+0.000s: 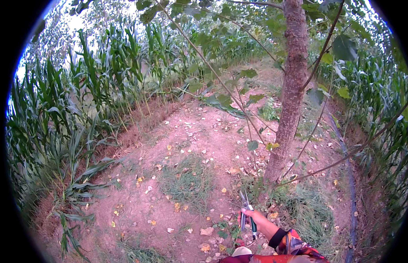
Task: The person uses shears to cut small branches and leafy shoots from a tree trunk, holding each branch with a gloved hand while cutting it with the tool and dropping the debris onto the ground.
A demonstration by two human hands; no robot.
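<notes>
In my right hand (251, 215) is a pair of garden shears (253, 225) with dark green and pale handles. Its blades point up, away from me, and stand slightly apart. The hand is low in the picture, just left of the foot of a slender tree trunk (286, 125). Small green leaves (222, 230) grow near the ground, left of the shears. A dark cuff and a colourful patterned sleeve (296, 245) cover my right arm. My left hand is out of view. At the bottom edge shows a whitish rounded thing (242, 251), perhaps a shoe tip.
Thin side shoots (220, 79) with broad leaves lean out from the trunk on both sides. A dark hose (350, 184) runs along the right. Tall maize plants (118, 62) line both sides. Fallen leaves and grass tufts (189, 182) dot the bare soil path.
</notes>
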